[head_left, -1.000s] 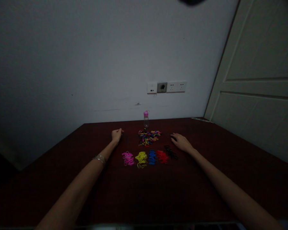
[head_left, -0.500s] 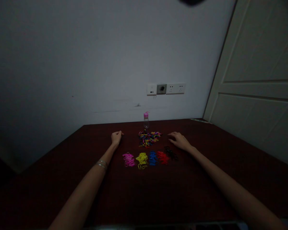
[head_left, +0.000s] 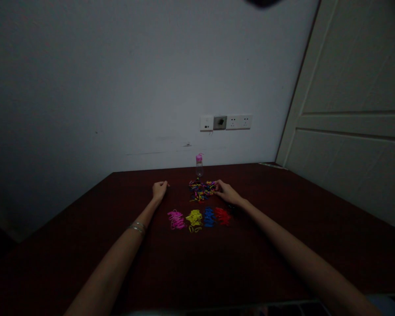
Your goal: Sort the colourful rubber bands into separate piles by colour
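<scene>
A mixed heap of small coloured loops (head_left: 200,191), which look like rubber bands, lies mid-table. At its right edge my right hand (head_left: 228,193) has thumb and fingertips apart, reaching in among the loops. My left hand (head_left: 159,190) rests on the table left of the heap, fingers curled closed; whatever it may hold is hidden. Nearer me lie sorted piles of loops: pink (head_left: 176,219), yellow (head_left: 195,217), blue (head_left: 209,217) and red (head_left: 223,216). Under my right wrist, a black pile (head_left: 231,206) is mostly covered.
Behind the heap stands a small clear bottle (head_left: 199,169) with a pink cap. The dark red table (head_left: 197,267) meets a pale wall (head_left: 145,87) with sockets (head_left: 238,122). A white panelled door (head_left: 352,127) is at the right.
My right hand has moved left, from beside the mixed heap to its right edge, and its wrist now covers most of the black pile. My left hand stays put.
</scene>
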### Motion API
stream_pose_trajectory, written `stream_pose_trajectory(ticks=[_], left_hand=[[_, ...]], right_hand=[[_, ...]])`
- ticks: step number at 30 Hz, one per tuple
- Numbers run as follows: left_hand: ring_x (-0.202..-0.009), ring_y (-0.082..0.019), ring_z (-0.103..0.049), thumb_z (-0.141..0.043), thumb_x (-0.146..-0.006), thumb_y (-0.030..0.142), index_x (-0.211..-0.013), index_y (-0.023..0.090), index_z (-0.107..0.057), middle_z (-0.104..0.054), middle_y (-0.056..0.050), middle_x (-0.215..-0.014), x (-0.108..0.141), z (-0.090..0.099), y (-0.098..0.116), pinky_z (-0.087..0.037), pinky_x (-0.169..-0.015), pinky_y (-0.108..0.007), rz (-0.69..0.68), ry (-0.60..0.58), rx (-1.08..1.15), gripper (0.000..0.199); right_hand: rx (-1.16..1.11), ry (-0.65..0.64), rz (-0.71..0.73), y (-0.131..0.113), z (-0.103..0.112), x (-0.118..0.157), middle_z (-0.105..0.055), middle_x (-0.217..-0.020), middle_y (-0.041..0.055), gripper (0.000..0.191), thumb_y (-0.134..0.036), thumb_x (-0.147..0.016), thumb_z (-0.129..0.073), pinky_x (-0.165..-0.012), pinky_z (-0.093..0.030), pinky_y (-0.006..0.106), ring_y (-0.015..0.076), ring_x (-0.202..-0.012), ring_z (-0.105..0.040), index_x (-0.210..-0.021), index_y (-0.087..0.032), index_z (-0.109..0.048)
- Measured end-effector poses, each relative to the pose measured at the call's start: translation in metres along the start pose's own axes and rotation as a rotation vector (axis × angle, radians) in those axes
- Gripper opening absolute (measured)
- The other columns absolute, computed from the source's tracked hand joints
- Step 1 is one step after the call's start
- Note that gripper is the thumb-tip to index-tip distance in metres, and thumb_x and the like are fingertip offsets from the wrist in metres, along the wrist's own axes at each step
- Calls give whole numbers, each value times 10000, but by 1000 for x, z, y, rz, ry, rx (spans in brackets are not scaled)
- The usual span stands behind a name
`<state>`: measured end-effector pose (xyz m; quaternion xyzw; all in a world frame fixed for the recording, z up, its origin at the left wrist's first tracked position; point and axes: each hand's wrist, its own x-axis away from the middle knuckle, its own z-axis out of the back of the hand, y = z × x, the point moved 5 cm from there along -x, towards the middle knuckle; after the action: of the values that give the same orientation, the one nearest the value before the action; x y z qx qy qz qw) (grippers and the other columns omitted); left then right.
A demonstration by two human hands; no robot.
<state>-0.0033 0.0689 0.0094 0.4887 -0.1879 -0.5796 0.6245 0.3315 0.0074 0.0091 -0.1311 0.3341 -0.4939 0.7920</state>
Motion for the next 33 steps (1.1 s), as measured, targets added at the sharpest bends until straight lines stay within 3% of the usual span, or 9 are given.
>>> stream_pose_trajectory(ticks=[9, 20, 23, 29, 33], left_hand=[[-514, -141, -513, -417, -666, 372, -646, 130, -671, -581, -21, -513, 2, 1, 3, -345, -524, -227, 3, 8, -46, 352], [-514, -133, -508, -429, -660, 354, -624, 134, -657, -582, -17, -527, 2, 0, 4, -342, -518, -220, -2, 0, -27, 319], [-500, -131, -498, -430, -664, 356, -622, 135, -655, -564, -12, -502, 3, 0, 4, -332, -502, -216, -3, -6, -25, 319], [-517, -136, -515, -430, -668, 355, -619, 137, -662, -582, -17, -516, 1, -2, 2, -340, -513, -218, -12, -14, -43, 323], [-528, -140, -523, -429, -668, 340, -618, 137, -663, -584, -21, -517, -2, -4, -1, -337, -509, -219, -23, -15, -56, 314]], right_hand=[[60, -14, -7, 0, -1, 1, -572, -797, 18, 158, -152, -763, -474, -636, -374, 227, 138, -704, -537, -907, -204, -436], [-63, 30, 17, -2, 14, 4, -554, -734, 0, 151, -183, -750, -463, -641, -399, 249, 128, -661, -527, -894, -185, -416], [-117, 10, 37, -21, 14, 5, -545, -706, -10, 127, -173, -728, -484, -636, -405, 248, 120, -637, -513, -841, -181, -426], [-272, -266, 127, -85, -14, 18, -555, -697, -10, 134, -111, -708, -495, -584, -411, 223, 109, -622, -520, -808, -177, -437], [-319, -316, 149, -102, -29, 23, -562, -696, -13, 154, -85, -699, -514, -575, -414, 216, 107, -626, -529, -801, -178, -446]])
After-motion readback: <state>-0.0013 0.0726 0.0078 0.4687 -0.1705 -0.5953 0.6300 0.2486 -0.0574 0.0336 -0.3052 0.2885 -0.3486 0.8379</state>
